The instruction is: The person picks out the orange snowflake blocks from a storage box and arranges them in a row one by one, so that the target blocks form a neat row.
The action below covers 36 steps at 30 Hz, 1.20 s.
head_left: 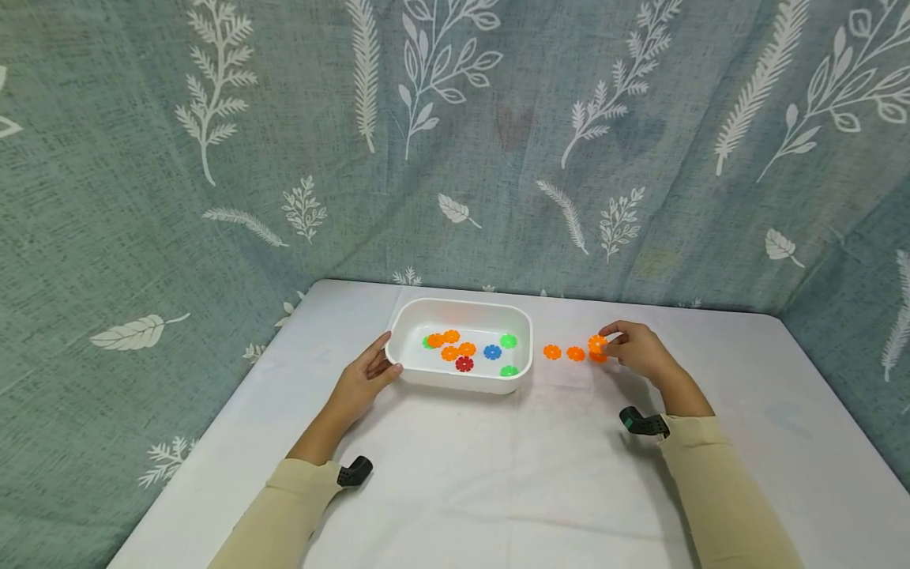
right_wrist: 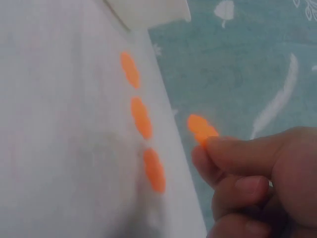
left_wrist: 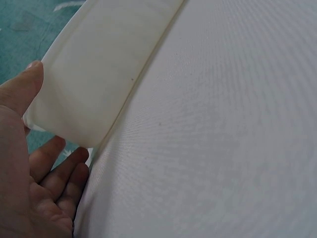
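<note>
My right hand (head_left: pixel 637 350) pinches an orange flower-shaped disc (right_wrist: pixel 200 130) between thumb and fingertips, above the table. Below it, several more orange discs (right_wrist: pixel 141 118) lie in a row; in the head view this row runs rightward from the white plastic tub (head_left: pixel 455 382). At the tub's left end, my left hand (head_left: pixel 361 385) holds it, with the thumb on the near corner and the fingers round the end wall. Inside the tub lie several orange discs (head_left: pixel 467 349), a blue disc (head_left: pixel 493 352), a red disc (head_left: pixel 464 364) and green discs (head_left: pixel 508 341).
A white cloth covers the table (head_left: pixel 490 474). Behind it hangs a blue-green curtain (head_left: pixel 512 197) with white leaf prints, close along the table's far edge. Each wrist wears a small black device (head_left: pixel 355 472).
</note>
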Available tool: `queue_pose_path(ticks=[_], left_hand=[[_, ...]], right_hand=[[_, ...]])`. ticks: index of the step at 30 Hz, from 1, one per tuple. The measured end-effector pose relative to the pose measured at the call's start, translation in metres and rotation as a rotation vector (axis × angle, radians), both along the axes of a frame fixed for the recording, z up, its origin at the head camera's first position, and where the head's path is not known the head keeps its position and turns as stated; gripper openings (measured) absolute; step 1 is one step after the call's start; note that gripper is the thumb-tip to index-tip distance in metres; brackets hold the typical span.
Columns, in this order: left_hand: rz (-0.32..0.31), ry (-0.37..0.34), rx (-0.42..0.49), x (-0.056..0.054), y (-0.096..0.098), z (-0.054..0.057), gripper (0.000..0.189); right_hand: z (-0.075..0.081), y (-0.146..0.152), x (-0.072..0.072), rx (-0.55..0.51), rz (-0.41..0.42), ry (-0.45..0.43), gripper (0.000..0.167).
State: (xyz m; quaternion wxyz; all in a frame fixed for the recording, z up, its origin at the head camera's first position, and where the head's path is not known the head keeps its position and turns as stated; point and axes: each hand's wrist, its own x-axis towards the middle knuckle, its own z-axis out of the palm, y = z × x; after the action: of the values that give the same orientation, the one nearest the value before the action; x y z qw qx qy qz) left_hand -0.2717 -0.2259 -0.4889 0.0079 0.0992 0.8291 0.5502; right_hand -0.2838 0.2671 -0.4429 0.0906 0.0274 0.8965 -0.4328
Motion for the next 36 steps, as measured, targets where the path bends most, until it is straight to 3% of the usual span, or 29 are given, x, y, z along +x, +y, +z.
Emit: queue_pose_path(ticks=[26,36], left_hand=[[0.003,0.006,0.010,0.002,0.001,0.001,0.076],[0.005,0.014,0.004,0.003,0.002,0.000,0.075]], right_hand=[[-0.012,0.038,0.006,0.040,-0.059,-0.018,0.038],[-0.020,0.039,0.005,0.075,-0.034,0.003,0.035]])
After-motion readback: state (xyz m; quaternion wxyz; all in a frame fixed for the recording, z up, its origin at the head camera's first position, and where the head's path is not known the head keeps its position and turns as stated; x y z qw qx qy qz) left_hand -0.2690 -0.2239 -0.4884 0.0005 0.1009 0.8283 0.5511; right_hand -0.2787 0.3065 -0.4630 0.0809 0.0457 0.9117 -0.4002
